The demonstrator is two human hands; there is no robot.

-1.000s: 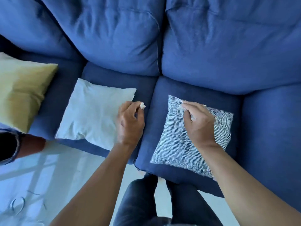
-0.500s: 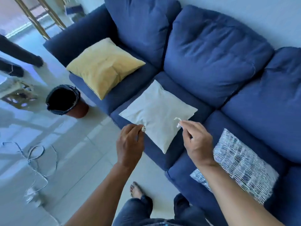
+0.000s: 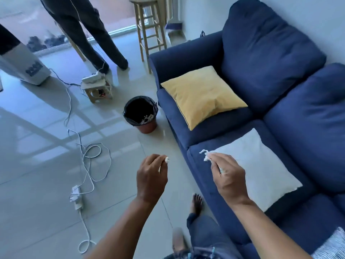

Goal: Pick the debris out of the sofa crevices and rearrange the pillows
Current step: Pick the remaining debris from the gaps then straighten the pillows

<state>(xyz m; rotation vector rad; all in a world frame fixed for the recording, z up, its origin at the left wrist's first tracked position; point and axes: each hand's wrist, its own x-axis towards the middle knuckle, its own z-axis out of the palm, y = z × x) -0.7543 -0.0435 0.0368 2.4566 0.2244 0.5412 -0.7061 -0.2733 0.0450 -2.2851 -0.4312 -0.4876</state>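
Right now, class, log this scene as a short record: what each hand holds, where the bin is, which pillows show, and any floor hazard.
left hand: pinches a small white scrap, over the floor
right hand: pinches a white scrap, over the sofa edge
bin: on the floor beside the sofa, black liner, white bits inside
pillows: yellow, white, patterned at frame corner
hazard: loose cable on the floor

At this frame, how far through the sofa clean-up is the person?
Partly done. Some white scraps already lie in the lined bin. In hand: the left hand pinches a small white scrap, the right hand a larger white scrap, both not yet binned. Left: the yellow pillow and white pillow lie flat on the seats, not arranged.
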